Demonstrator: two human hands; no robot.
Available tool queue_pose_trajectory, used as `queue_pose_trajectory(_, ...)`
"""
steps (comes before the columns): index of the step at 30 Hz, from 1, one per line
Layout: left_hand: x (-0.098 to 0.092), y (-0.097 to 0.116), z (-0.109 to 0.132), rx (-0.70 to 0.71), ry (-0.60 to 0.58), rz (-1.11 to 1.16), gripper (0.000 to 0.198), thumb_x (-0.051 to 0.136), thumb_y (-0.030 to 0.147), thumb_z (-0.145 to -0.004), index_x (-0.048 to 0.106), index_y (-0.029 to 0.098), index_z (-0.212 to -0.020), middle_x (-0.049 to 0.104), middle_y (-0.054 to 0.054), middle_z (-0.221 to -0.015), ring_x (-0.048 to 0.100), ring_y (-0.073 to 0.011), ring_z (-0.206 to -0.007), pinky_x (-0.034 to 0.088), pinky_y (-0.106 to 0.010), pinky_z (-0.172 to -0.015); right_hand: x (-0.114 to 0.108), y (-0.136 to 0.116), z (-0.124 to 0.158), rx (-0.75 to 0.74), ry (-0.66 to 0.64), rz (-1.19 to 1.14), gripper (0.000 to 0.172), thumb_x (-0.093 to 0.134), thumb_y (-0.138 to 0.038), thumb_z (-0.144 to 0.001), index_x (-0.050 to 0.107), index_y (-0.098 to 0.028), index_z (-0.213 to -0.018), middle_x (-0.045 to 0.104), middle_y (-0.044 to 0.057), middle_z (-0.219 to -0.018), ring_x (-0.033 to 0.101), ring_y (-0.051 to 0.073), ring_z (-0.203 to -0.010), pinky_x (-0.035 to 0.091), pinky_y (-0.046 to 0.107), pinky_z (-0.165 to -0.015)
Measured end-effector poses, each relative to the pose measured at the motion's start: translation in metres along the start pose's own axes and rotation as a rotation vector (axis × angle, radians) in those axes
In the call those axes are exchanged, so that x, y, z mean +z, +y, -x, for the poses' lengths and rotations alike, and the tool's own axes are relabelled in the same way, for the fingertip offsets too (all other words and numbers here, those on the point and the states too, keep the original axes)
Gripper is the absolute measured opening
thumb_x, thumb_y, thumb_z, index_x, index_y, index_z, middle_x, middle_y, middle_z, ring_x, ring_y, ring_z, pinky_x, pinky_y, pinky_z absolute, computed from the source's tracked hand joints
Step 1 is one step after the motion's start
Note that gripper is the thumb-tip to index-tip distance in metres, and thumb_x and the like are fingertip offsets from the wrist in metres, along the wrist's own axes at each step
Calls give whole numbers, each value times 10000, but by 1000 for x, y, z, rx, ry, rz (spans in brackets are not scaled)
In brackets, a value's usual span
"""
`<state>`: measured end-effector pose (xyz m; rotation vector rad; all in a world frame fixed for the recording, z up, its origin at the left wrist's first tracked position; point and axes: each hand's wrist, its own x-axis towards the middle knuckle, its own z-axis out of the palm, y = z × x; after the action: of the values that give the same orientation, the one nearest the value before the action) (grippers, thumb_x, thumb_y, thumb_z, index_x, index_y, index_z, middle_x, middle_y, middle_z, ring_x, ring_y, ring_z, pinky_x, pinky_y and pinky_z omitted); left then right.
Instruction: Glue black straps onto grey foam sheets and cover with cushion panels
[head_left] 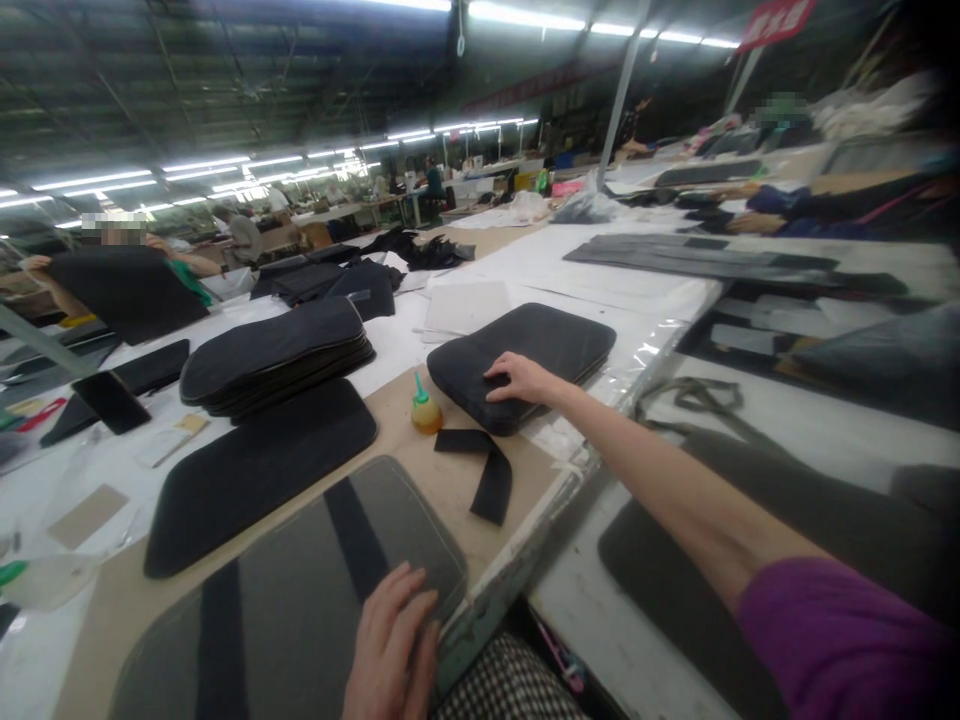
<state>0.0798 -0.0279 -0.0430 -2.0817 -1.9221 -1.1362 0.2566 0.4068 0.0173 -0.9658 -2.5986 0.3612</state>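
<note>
My right hand [517,378] is stretched forward onto a stack of black fabric panels with rounded corners [540,335]. Its fingers are apart and bent, with the tips touching the top panel. Lower down, my left hand [394,640] is open, fingers extended, over the near right edge of a grey panel [292,560] crossed by two dark strips. Between the stack and that panel lies a bent black strip [491,470]. Close to the stack stands a small squeeze bottle of amber liquid [427,412] with a green nozzle.
Left of the bottle are a single black panel [262,470] and a thick pile of black panels [274,355]. A co-worker at far left holds up a dark panel [124,290]. Another table, carrying a dark panel [690,560], adjoins on the right. A metal pole [622,95] rises behind.
</note>
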Motion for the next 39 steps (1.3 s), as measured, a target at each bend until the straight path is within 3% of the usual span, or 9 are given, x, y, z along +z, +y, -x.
queue_pose_trajectory(8,0,4,-3,-15,9,18,248,578,202,-940,656,242,-1172,652,-93,-1249,547,-245,-1290,533,-393,-1019,7,-6,-2,36,67,-11,94,720,-309,-823,788,-257,-861,704,14,-952,655,178,-854,472,254,-743)
queue_pose_trajectory(14,1,6,-4,-24,9,39,243,576,219,-943,656,243,-1172,657,-101,-1238,557,-254,-1277,544,-405,-1008,8,-15,2,65,113,-74,120,655,-275,-831,771,-248,-824,720,32,-1017,641,208,-966,445,262,-795)
queue_pose_trajectory(19,-5,6,-17,-23,-61,70,281,563,191,-944,628,254,-1210,646,-99,-1260,548,-248,-1288,540,-419,-1024,3,-4,-6,176,109,-280,143,694,-322,-769,774,-213,-814,754,28,-873,661,196,-824,476,263,-745)
queue_pose_trajectory(22,-7,6,-44,-6,-138,68,315,548,197,-952,594,256,-1258,625,-103,-1298,571,-225,-1262,544,-401,-1023,2,5,-9,242,107,-461,251,671,-393,-778,772,-177,-857,750,26,-788,657,181,-740,492,259,-681)
queue_pose_trajectory(25,1,8,-88,-4,-206,60,328,502,229,-980,558,243,-1303,606,-107,-1333,580,-196,-1244,527,-388,-1038,5,12,-8,289,132,-617,331,656,-455,-772,753,-155,-873,735,23,-752,639,167,-693,493,259,-643)
queue_pose_trajectory(28,22,10,-145,66,-276,40,397,465,300,-1001,492,210,-1386,553,-121,-1424,513,-203,-1324,462,-414,-1098,7,15,-8,313,165,-728,347,696,-489,-724,731,-159,-825,714,8,-719,618,153,-666,488,260,-639)
queue_pose_trajectory(33,71,6,-228,117,-345,-158,566,375,420,-1025,318,150,-1519,322,-140,-1614,290,-230,-1488,339,-460,-1164,8,14,-9,323,194,-850,327,762,-474,-712,705,-160,-783,682,-16,-671,603,134,-626,491,264,-638)
queue_pose_trajectory(36,98,-3,-255,99,-373,-279,638,323,507,-1018,285,144,-1541,281,-145,-1630,258,-253,-1502,315,-496,-1164,8,13,-8,328,223,-897,300,734,-444,-815,674,-151,-794,666,-22,-682,602,117,-599,508,271,-621)
queue_pose_trajectory(39,117,-11,-263,98,-390,-319,644,296,558,-1006,356,173,-1519,371,-144,-1590,313,-285,-1476,289,-555,-1160,3,16,-5,328,313,-934,321,652,-455,-906,649,-147,-819,666,-14,-713,623,119,-611,536,289,-633)
